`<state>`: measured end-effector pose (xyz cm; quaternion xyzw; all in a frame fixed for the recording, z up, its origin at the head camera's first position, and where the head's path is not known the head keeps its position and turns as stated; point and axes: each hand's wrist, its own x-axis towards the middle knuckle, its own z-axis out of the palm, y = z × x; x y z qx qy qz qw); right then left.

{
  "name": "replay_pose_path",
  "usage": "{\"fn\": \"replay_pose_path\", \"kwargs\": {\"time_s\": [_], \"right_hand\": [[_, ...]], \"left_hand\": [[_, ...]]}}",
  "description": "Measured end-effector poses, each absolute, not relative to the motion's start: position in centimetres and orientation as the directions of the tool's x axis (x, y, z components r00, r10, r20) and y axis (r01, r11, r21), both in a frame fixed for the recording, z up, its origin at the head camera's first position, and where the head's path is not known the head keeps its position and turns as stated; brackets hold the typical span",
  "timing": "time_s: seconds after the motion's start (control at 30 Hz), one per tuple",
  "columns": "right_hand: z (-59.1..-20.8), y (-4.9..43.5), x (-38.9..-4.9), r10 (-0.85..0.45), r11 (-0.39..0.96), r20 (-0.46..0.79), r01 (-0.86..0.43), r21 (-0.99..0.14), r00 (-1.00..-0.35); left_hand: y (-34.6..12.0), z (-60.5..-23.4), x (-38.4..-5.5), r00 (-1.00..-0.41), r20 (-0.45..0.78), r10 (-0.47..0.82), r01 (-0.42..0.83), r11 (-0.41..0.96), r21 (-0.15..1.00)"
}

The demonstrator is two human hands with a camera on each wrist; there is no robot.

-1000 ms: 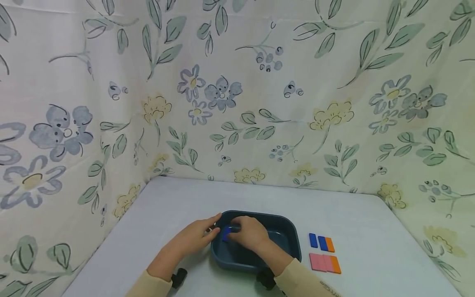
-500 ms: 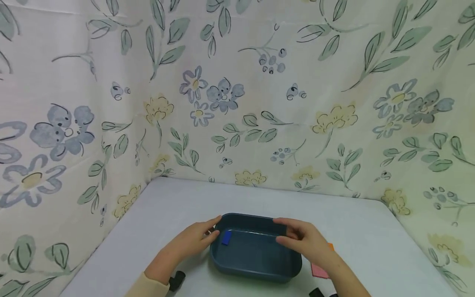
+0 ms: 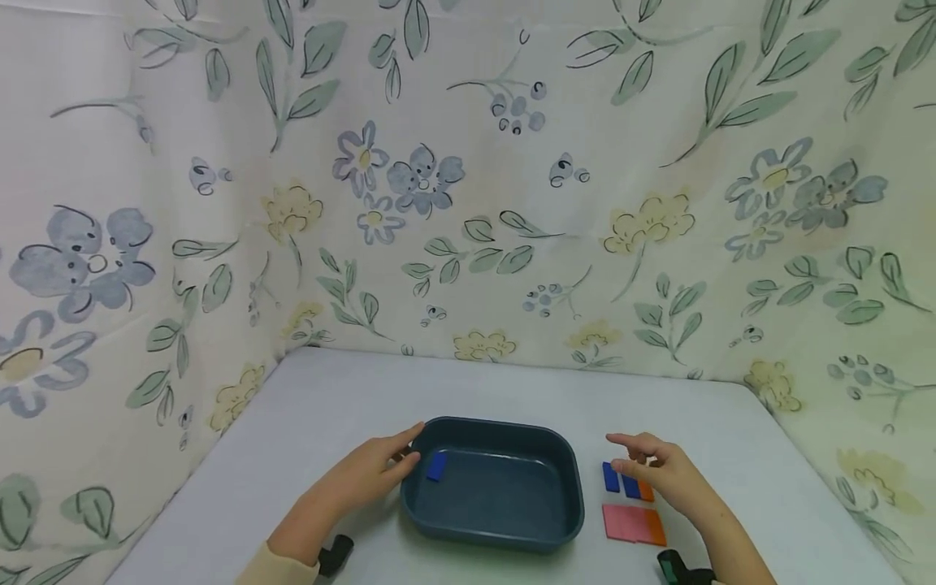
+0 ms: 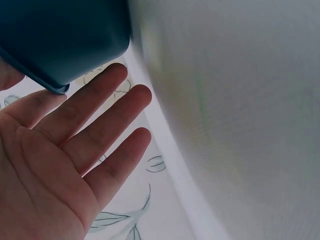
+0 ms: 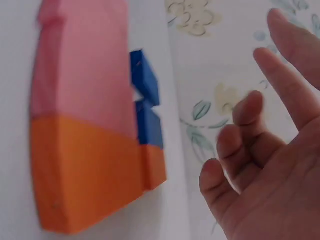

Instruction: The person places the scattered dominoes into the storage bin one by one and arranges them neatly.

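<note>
A dark teal rectangular tub (image 3: 493, 536) sits on the white table, a small flat blue block (image 3: 436, 466) lying inside near its left end. My left hand (image 3: 369, 471) touches the tub's left rim with thumb and index finger; its other fingers stretch out straight beside the wall in the left wrist view. My right hand (image 3: 669, 475), fingers loosely bent and holding nothing, hovers over two small pieces right of the tub: a blue block (image 3: 610, 477) and a blue-and-orange one (image 5: 151, 130). Nearer me lies a larger pink piece (image 3: 621, 522) with an orange end (image 5: 95, 175).
Black wrist straps with devices show below both hands, the left device (image 3: 336, 556) and the right device (image 3: 674, 567). A floral curtain (image 3: 483, 203) rises behind the table (image 3: 439, 378) and along its sides.
My right hand has left the blue block inside the tub and moved right, past the right rim, to above the pieces on the table. The left hand stays at the rim.
</note>
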<state>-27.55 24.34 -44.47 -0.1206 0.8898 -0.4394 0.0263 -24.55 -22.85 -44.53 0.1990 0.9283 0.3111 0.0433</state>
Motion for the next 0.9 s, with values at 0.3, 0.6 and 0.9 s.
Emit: {"fn": "replay_pose_path", "kwargs": {"time_s": [0.3,0.6,0.9], "right_hand": [[-46.0,25.2,-28.9,-0.303,0.709,0.075,-0.277,-0.648,-0.950],[-47.4,25.5,-29.1,-0.276,0.802,0.068,-0.269,-0.534,-0.959],[-47.8,25.5,-28.7,-0.265,0.804,0.081,-0.267,-0.531,-0.961]], "left_hand": [[-23.1,-44.4,-24.5,-0.924,0.065,0.376,0.340,0.733,0.589],[-23.0,-44.4,-24.7,-0.919,0.059,0.389,0.347,0.733,0.585],[-22.7,-44.4,-24.8,-0.915,0.056,0.401,0.353,0.723,0.593]]}}
